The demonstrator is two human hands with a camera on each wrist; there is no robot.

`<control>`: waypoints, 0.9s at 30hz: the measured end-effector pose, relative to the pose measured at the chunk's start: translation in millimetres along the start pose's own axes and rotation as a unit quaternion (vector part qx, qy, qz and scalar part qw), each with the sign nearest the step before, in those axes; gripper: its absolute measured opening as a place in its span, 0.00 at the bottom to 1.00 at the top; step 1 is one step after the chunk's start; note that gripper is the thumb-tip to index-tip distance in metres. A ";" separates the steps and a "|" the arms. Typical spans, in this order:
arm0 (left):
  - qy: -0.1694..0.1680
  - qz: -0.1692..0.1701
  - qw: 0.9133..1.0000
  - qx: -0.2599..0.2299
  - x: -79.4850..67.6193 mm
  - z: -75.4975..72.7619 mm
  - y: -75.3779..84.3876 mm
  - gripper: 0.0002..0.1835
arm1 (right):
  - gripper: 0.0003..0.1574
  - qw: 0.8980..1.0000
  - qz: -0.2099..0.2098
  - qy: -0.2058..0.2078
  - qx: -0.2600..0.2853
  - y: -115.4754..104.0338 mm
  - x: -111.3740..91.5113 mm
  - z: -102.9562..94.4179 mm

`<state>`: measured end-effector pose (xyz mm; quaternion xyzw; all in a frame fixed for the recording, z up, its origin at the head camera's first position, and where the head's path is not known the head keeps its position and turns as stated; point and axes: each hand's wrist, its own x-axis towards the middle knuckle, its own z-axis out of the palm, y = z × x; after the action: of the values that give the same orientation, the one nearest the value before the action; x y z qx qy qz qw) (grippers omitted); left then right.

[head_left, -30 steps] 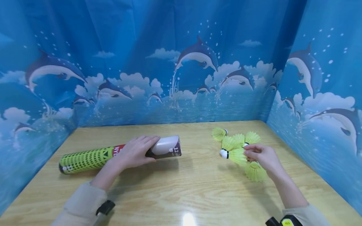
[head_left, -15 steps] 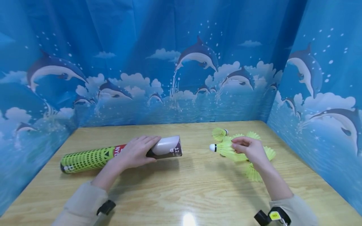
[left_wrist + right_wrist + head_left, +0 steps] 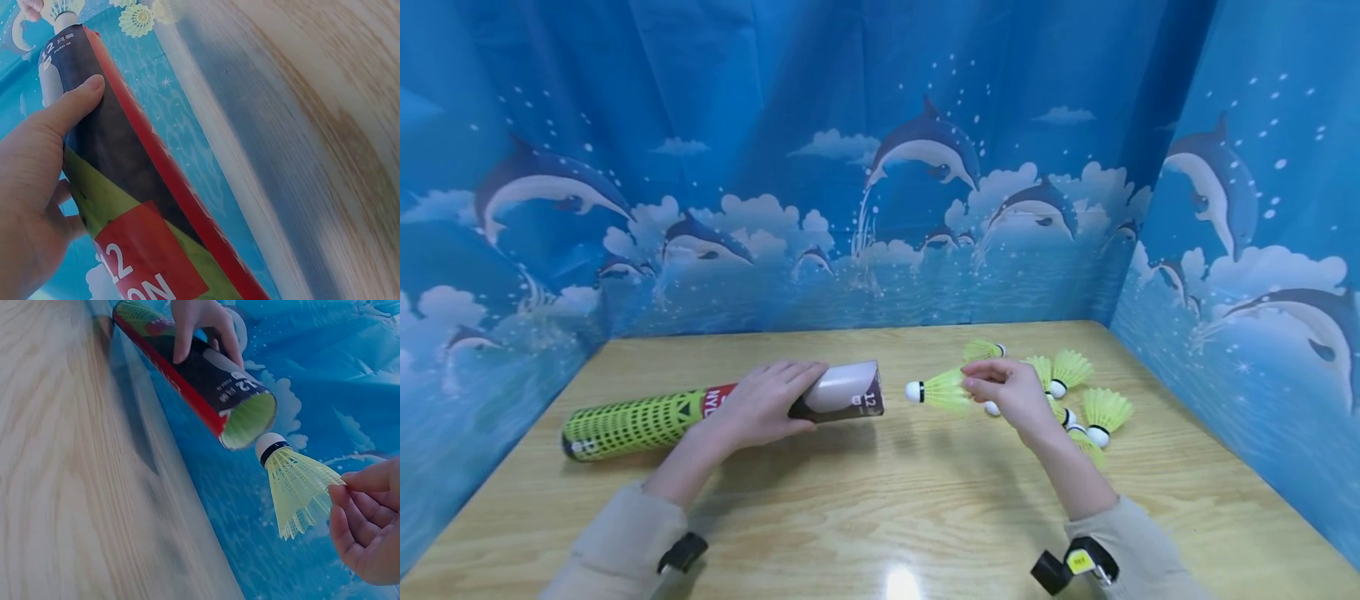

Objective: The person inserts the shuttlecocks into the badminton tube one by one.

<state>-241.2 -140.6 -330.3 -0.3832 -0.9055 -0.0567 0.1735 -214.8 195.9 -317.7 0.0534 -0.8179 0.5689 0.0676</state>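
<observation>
My left hand [image 3: 766, 402] grips a shuttlecock tube [image 3: 643, 425] around its dark end section, its open mouth turned to the right. In the right wrist view, a yellow-green skirt shows inside the tube's mouth [image 3: 251, 422]. My right hand [image 3: 1011, 396] pinches a yellow shuttlecock [image 3: 942, 390] by the edge of its skirt. Its white cork points left toward the tube's mouth, a short gap away in the head view. Thumb and curled fingers of the left hand [image 3: 44, 169] wrap the tube in the left wrist view.
Several yellow shuttlecocks [image 3: 1107, 412] lie loosely on the wooden table [image 3: 880, 508] to the right, partly behind my right hand and forearm. A blue curtain [image 3: 820, 208] printed with dolphins rises along the table's back and sides.
My right hand has lifted one shuttlecock from the group and carried it left toward the tube's mouth. The left hand and tube have stayed nearly still.
</observation>
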 end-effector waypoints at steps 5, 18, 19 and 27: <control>-0.001 -0.001 1.000 -0.004 -0.1 0.7 -0.3 0.46 | 0.15 1.000 -0.008 -0.002 0.020 -4.8 5.9 23.4; 0.000 0.002 1.000 -0.002 -0.8 0.8 1.3 0.46 | 0.11 0.997 -0.051 -0.006 0.063 -11.4 12.3 68.4; 0.001 0.003 1.000 -0.002 -0.7 0.8 1.2 0.46 | 0.11 0.997 -0.051 -0.007 0.064 -12.1 12.3 69.7; 0.018 0.019 1.000 0.003 -0.8 2.4 -0.1 0.47 | 0.11 0.995 -0.055 -0.013 0.076 -14.1 14.9 77.5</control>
<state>-241.4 -140.6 -332.7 -0.3988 -0.8950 -0.0579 0.1915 -231.0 118.1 -328.8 0.1108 -0.7688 0.6242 0.0838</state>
